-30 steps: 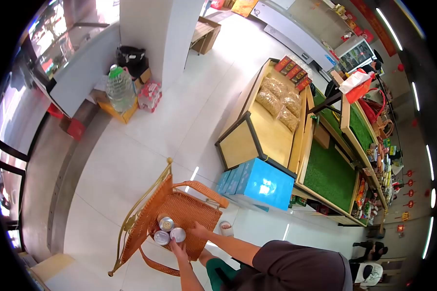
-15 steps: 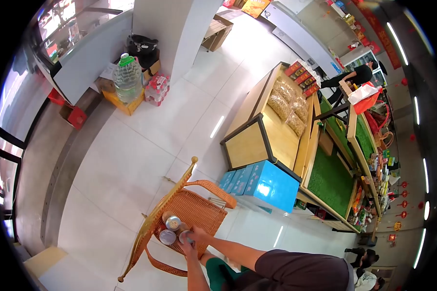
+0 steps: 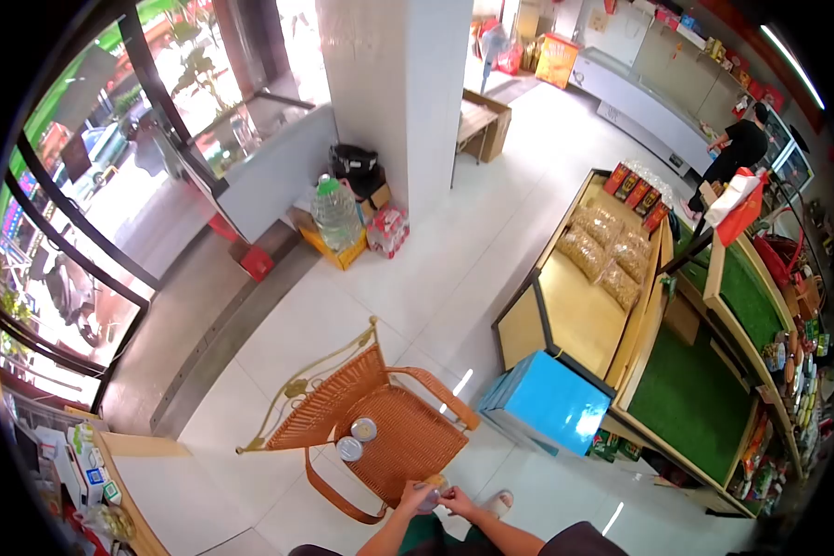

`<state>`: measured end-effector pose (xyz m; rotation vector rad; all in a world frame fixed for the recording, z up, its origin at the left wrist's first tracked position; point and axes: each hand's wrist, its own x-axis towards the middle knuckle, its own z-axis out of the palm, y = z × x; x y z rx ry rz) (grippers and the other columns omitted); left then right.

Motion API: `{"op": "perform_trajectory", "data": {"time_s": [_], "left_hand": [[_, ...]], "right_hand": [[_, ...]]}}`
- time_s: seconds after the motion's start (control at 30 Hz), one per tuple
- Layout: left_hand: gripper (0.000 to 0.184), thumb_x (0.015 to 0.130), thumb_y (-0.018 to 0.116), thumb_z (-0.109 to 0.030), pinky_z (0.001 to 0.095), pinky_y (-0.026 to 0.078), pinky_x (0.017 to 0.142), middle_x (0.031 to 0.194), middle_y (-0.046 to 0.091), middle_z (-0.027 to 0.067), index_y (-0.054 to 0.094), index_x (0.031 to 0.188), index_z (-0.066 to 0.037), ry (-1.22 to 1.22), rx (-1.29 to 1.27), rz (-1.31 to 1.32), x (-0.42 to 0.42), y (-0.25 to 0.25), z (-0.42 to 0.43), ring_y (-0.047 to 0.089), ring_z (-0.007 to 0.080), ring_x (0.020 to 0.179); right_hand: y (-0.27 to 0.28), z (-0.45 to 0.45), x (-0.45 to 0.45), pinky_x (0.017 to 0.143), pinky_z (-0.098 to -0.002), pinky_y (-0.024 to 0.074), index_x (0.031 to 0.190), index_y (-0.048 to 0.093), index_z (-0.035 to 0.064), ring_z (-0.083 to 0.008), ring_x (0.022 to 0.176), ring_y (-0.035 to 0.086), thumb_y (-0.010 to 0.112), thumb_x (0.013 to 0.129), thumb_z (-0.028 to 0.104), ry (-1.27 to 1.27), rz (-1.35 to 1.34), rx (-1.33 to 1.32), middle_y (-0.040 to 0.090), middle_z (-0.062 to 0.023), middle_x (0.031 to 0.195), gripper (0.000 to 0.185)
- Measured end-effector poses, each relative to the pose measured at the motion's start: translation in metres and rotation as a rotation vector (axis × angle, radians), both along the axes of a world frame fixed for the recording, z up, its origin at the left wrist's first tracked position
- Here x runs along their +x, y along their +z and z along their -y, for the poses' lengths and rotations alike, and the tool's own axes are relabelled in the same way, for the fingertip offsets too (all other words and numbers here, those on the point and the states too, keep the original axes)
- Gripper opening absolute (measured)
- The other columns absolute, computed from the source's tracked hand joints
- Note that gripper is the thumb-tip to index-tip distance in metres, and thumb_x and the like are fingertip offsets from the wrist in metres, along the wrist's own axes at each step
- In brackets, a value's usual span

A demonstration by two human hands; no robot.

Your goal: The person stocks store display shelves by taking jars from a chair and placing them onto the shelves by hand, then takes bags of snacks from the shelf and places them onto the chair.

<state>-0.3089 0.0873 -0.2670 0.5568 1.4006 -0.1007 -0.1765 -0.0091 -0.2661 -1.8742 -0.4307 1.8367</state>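
A white, glossy tiled floor [image 3: 473, 269] carries all the furniture. On the right stands a long display stand [image 3: 574, 320] of pale wood with dark edging and green-lined bays. A chair [image 3: 417, 431] of orange-brown woven wicker, with curved armrests and a gold-coloured metal frame along its backrest, faces the person. Between chair and stand, against the stand's near end, sits a glossy blue rectangular carton [image 3: 556, 398]. A large clear plastic bottle [image 3: 335, 218] with a green cap stands farther off, near the pillar. Clear plastic bags [image 3: 581, 250] of tan pieces lie on the stand. The left hand [image 3: 410, 502] is at the chair's front edge, fingers curled closed around a small clear container with a yellowish area [image 3: 428, 500]. The right hand [image 3: 459, 505] is just beside it, fingers bent inward, fingertips at the container's right side; whether they grip or only touch cannot be determined. Two small round containers with silver-coloured lids [image 3: 363, 429] rest upright on the seat near the backrest, side by side.
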Motion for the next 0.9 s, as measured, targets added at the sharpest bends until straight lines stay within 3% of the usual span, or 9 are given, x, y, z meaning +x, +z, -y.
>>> {"op": "perform_trajectory", "data": {"time_s": [0.17, 0.27, 0.4, 0.57, 0.63, 0.67, 0.7, 0.8, 0.9], "left_hand": [[0.078, 0.064, 0.077, -0.045, 0.0511, 0.055, 0.066, 0.122, 0.048, 0.0156, 0.039, 0.123, -0.011, -0.371, 0.126, 0.03, 0.057, 0.069, 0.044, 0.058, 0.0342, 0.098], [0.08, 0.065, 0.072, -0.055, 0.0419, 0.057, 0.053, 0.115, 0.054, 0.0177, 0.044, 0.123, -0.007, -0.711, 0.308, 0.141, 0.11, 0.125, 0.086, 0.063, 0.0319, 0.09], [0.082, 0.067, 0.067, -0.062, 0.0358, 0.057, 0.05, 0.105, 0.06, 0.0192, 0.047, 0.122, -0.004, -0.992, 0.586, 0.115, 0.201, 0.183, 0.153, 0.067, 0.0291, 0.069], [0.071, 0.074, 0.064, -0.058, 0.0318, 0.056, 0.051, 0.102, 0.061, 0.0194, 0.052, 0.121, -0.008, -1.16, 0.614, 0.411, 0.3, 0.23, 0.232, 0.066, 0.026, 0.065], [0.067, 0.075, 0.063, -0.058, 0.0296, 0.054, 0.049, 0.101, 0.06, 0.0193, 0.054, 0.121, -0.011, -1.322, 0.714, 0.49, 0.327, 0.251, 0.263, 0.065, 0.0237, 0.064], [0.064, 0.078, 0.062, -0.056, 0.0317, 0.054, 0.062, 0.111, 0.054, 0.0203, 0.054, 0.123, -0.011, -1.387, 0.705, 0.531, 0.336, 0.271, 0.28, 0.063, 0.0251, 0.083], [0.064, 0.078, 0.062, -0.056, 0.0317, 0.054, 0.062, 0.111, 0.054, 0.0203, 0.054, 0.123, -0.011, -1.464, 0.685, 0.577, 0.346, 0.262, 0.298, 0.063, 0.0251, 0.083], [0.06, 0.084, 0.057, -0.052, 0.0341, 0.042, 0.09, 0.127, 0.04, 0.0203, 0.049, 0.128, -0.013, -1.432, 0.696, 0.796, 0.359, 0.213, 0.337, 0.043, 0.0286, 0.115], [0.061, 0.086, 0.056, -0.049, 0.0319, 0.041, 0.09, 0.126, 0.044, 0.0151, 0.043, 0.133, -0.013, -1.476, 0.319, 0.831, 0.37, 0.229, 0.366, 0.046, 0.0262, 0.112]], "right_hand": [[0.035, 0.094, 0.052, 0.072, -0.0421, 0.0521, 0.136, 0.025, 0.0053, -0.0301, 0.105, 0.052, 0.078, 0.065, 0.05, -0.105, -0.021, 0.077, 0.044, -0.02, 0.125, 0.099], [0.046, 0.155, 0.089, 0.081, -0.0403, 0.0456, 0.143, 0.013, 0.0204, -0.0236, 0.106, 0.049, 0.074, 0.075, 0.04, -0.334, -0.196, 0.125, 0.046, -0.0113, 0.125, 0.094], [0.08, 0.235, 0.136, 0.087, -0.0426, 0.0438, 0.142, 0.015, 0.0196, -0.024, 0.107, 0.049, 0.069, 0.08, 0.032, -0.725, -0.24, 0.315, 0.044, -0.0098, 0.127, 0.083], [0.127, 0.325, 0.184, 0.099, -0.0482, 0.0386, 0.141, 0.024, 0.0174, -0.0276, 0.12, 0.045, 0.059, 0.081, 0.049, -1.219, -0.292, 0.658, 0.041, -0.0114, 0.132, 0.076], [0.145, 0.357, 0.187, 0.102, -0.0491, 0.0379, 0.136, 0.032, 0.0068, -0.0305, 0.124, 0.043, 0.055, 0.079, 0.054, -1.37, -0.382, 0.773, 0.041, -0.0138, 0.136, 0.078], [0.162, 0.372, 0.186, 0.101, -0.0489, 0.0384, 0.136, 0.032, 0.0057, -0.0303, 0.123, 0.044, 0.056, 0.078, 0.055, -1.426, -0.348, 0.821, 0.042, -0.0139, 0.134, 0.079], [0.177, 0.384, 0.187, 0.1, -0.0486, 0.0389, 0.135, 0.033, 0.0045, -0.03, 0.122, 0.045, 0.056, 0.078, 0.055, -1.458, -0.31, 0.874, 0.044, -0.014, 0.133, 0.08], [0.18, 0.421, 0.187, 0.098, -0.0474, 0.0408, 0.135, 0.035, 0.0055, -0.0295, 0.12, 0.047, 0.058, 0.076, 0.056, -1.569, -0.274, 0.899, 0.046, -0.0141, 0.132, 0.081], [0.196, 0.449, 0.186, 0.1, -0.047, 0.0381, 0.137, 0.032, 0.006, -0.0276, 0.125, 0.041, 0.061, 0.074, 0.056, -1.619, -0.26, 0.921, 0.041, -0.0124, 0.135, 0.085]]}}
